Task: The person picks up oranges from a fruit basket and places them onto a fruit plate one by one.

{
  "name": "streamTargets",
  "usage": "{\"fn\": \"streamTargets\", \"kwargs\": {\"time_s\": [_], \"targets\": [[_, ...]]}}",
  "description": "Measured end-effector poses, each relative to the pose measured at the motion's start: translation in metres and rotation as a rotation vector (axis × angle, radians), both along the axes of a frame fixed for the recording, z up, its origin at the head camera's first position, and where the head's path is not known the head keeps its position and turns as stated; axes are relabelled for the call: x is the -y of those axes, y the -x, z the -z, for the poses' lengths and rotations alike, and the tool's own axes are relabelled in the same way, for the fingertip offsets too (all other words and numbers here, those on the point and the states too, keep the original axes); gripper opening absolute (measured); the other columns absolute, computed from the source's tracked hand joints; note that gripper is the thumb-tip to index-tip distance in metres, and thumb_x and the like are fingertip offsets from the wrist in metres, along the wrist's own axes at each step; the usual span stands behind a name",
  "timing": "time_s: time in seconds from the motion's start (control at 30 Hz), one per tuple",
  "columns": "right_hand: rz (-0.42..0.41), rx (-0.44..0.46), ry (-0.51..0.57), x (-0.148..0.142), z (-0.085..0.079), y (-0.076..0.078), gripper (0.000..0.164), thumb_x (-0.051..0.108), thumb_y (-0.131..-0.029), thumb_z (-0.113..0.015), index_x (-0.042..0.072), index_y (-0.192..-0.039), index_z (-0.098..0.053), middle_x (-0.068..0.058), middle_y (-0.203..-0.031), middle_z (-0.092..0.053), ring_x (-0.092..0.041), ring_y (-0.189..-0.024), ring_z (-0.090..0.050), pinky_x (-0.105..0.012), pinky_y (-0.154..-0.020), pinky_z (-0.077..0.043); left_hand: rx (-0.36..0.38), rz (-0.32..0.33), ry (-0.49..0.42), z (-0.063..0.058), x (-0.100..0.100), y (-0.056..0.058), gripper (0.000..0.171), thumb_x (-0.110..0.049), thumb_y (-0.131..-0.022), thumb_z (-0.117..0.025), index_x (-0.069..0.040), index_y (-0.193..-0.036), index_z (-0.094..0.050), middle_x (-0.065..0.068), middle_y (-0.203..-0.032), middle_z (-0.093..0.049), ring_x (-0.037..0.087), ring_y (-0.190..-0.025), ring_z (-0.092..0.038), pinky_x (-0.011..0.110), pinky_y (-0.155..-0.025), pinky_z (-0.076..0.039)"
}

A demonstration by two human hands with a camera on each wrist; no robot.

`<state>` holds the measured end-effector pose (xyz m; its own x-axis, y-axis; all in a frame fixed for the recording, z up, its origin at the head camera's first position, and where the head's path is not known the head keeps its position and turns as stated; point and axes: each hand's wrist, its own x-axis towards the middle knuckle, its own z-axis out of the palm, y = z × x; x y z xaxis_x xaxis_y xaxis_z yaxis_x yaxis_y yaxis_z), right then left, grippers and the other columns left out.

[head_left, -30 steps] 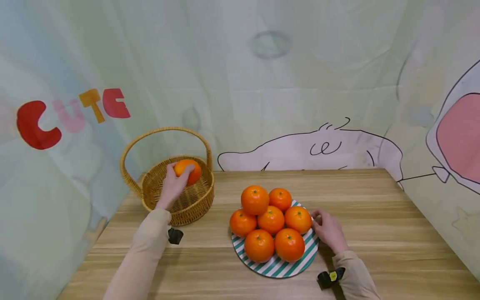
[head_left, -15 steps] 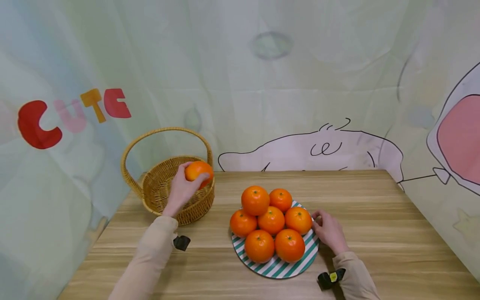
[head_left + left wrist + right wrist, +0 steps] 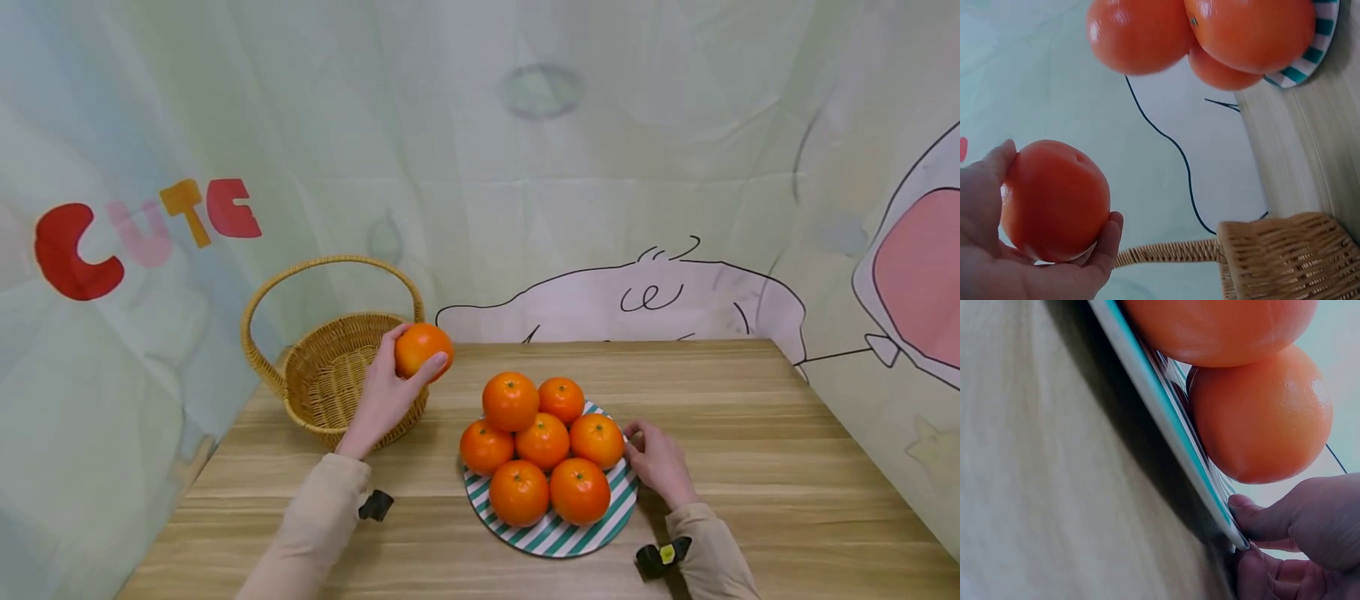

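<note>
In the head view my left hand (image 3: 386,400) grips an orange (image 3: 424,350) over the right side of the wicker basket (image 3: 408,417). The left wrist view shows the thumb and fingers around the held orange (image 3: 1057,200). Several oranges (image 3: 542,440) lie on a round plate (image 3: 555,543) with green and white stripes, one resting on top of others. At the plate's right edge, my right hand (image 3: 662,467) pinches the rim. In the right wrist view its thumb (image 3: 1260,519) lies on top of the rim (image 3: 1179,440), with curled fingers below.
A tall arched handle (image 3: 330,260) rises over the basket at the back left of the wooden table (image 3: 750,417). Printed cloth (image 3: 480,167) hangs behind and along both sides. A black wrist camera (image 3: 663,557) sits on each sleeve.
My left hand has moved right with the orange, from above the basket's inside to past its right rim. The right hand and the plate stay where they were.
</note>
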<state>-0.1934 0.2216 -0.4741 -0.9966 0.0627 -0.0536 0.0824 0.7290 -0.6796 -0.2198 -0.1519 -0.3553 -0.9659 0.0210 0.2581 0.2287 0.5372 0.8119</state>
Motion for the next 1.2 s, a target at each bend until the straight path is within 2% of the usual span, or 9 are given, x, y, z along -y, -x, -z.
{"fn": "streamTargets", "kwargs": {"time_s": [0.33, 0.53, 0.73, 1.03, 1.2], "targets": [[-0.001, -0.006, -0.004, 0.000, 0.000, 0.000, 0.018, 0.009, -0.096, -0.061, -0.002, -0.111, -0.062, -0.012, -0.082, -0.059, -0.023, -0.073, -0.051, -0.029, -0.062, -0.039, -0.097, 0.107, 0.005, -0.001, -0.030, -0.020, 0.073, -0.032, -0.089, -0.076, -0.014, -0.149, -0.038, 0.014, -0.139, -0.053, 0.031, -0.112, -0.061, 0.046, -0.092, -0.053], [-0.006, -0.018, -0.009, 0.001, -0.001, -0.001, 0.017, 0.009, -0.096, -0.061, -0.002, -0.109, -0.062, -0.011, -0.081, -0.059, -0.022, -0.072, -0.051, -0.029, -0.062, -0.039, -0.122, 0.156, 0.009, -0.002, -0.046, -0.028, 0.074, -0.025, -0.083, -0.081, -0.013, -0.144, -0.042, 0.013, -0.135, -0.056, 0.028, -0.108, -0.063, 0.043, -0.089, -0.056], [-0.006, -0.005, 0.005, 0.000, -0.001, 0.000, 0.018, 0.008, -0.096, -0.060, -0.003, -0.110, -0.061, -0.011, -0.081, -0.059, -0.022, -0.071, -0.051, -0.029, -0.061, -0.040, -0.148, 0.230, -0.017, -0.004, -0.060, -0.033, 0.073, -0.023, -0.081, -0.083, -0.012, -0.141, -0.044, 0.012, -0.130, -0.058, 0.025, -0.108, -0.063, 0.041, -0.090, -0.055], [-0.001, 0.005, 0.003, 0.000, -0.001, 0.000, 0.019, 0.009, -0.096, -0.061, -0.002, -0.111, -0.061, -0.011, -0.082, -0.059, -0.022, -0.072, -0.051, -0.029, -0.060, -0.040, -0.131, 0.326, -0.004, -0.008, -0.083, -0.042, 0.072, -0.024, -0.081, -0.082, -0.013, -0.141, -0.044, 0.007, -0.134, -0.056, 0.021, -0.113, -0.060, 0.039, -0.095, -0.054], [-0.006, -0.032, -0.019, 0.000, -0.001, -0.001, 0.017, 0.008, -0.095, -0.061, -0.003, -0.108, -0.062, -0.012, -0.082, -0.062, -0.022, -0.071, -0.052, -0.029, -0.062, -0.038, -0.132, 0.343, 0.044, -0.009, -0.094, -0.046, 0.073, -0.028, -0.081, -0.083, -0.017, -0.141, -0.044, 0.004, -0.133, -0.056, 0.018, -0.112, -0.061, 0.038, -0.093, -0.055]]}}
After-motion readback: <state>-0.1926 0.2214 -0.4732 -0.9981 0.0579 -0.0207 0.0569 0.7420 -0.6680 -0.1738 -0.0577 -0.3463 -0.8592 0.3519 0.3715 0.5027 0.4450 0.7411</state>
